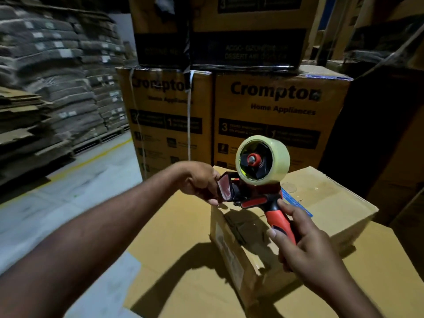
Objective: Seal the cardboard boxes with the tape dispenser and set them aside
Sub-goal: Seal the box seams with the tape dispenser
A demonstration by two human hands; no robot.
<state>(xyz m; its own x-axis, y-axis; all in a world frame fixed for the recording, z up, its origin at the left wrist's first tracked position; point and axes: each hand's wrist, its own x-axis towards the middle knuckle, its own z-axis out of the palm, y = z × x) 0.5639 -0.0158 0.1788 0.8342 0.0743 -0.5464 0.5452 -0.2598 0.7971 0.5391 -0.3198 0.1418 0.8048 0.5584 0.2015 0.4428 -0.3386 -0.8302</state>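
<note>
Right grip (pixel 306 246) wraps the handle of the red-and-black tape dispenser with clear roll (pixel 263 161); left grip (pixel 202 182) pinches its front end. Just below both sits the small brown cardboard box (pixel 332 198). Draw tape free, then anchor it over the box's near edge.

Small box (pixel 321 203) on large box (pixel 183 249), stacked cartons (pixel 275 106) behind.

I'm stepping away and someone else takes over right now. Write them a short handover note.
Right hand grips the tape dispenser by its red handle.
Left hand pinches its front end, at the red flap.
A clear tape roll is loaded.
The dispenser is held over the small cardboard box, which sits on a larger cardboard box. Crompton boxes are stacked behind.
Done: cannot tell whether the small box is sealed.
Left: probably tape its top seam, then set it aside.
</note>
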